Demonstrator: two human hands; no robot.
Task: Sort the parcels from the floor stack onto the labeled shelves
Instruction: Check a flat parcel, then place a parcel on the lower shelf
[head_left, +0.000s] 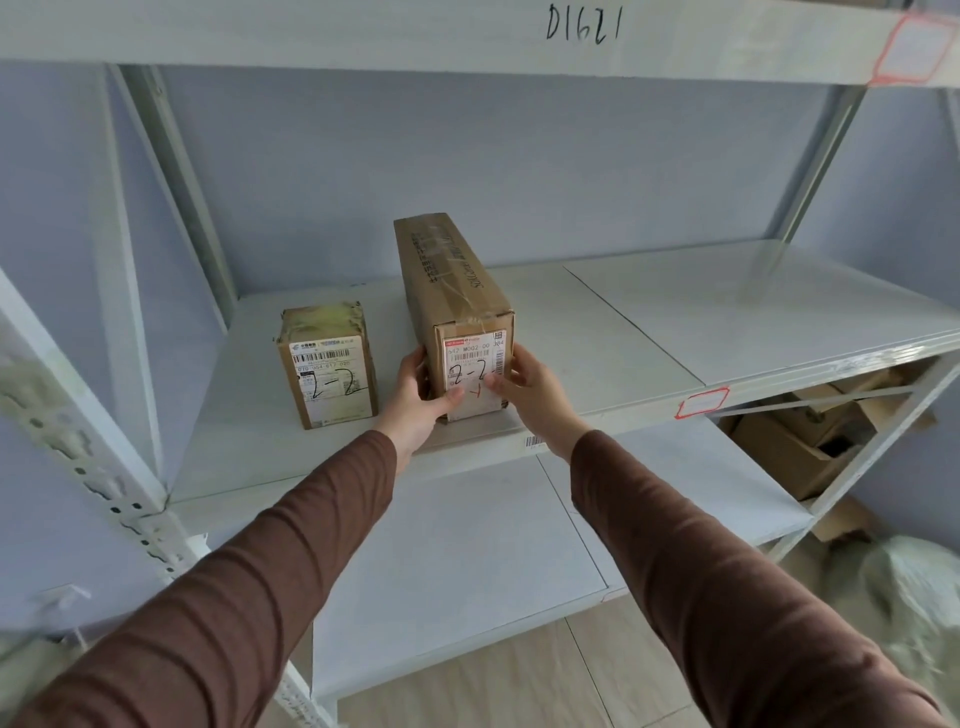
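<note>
A long brown cardboard parcel (453, 280) lies lengthwise on the white middle shelf (649, 332), its front label marked "2-2". My left hand (418, 402) grips its near left corner and my right hand (530, 389) grips its near right side. A smaller brown parcel (328, 364), also marked "2-2", stands on the same shelf just to the left, apart from the long one. Brown sleeves cover both arms.
The shelf above carries the handwritten mark "D1621" (583, 25) and a red-edged label (914, 49). Another red-edged label (702, 401) sits on the middle shelf's front edge. Cardboard boxes (800, 447) lie low on the right, beside a pale bag (909, 587) on the wooden floor.
</note>
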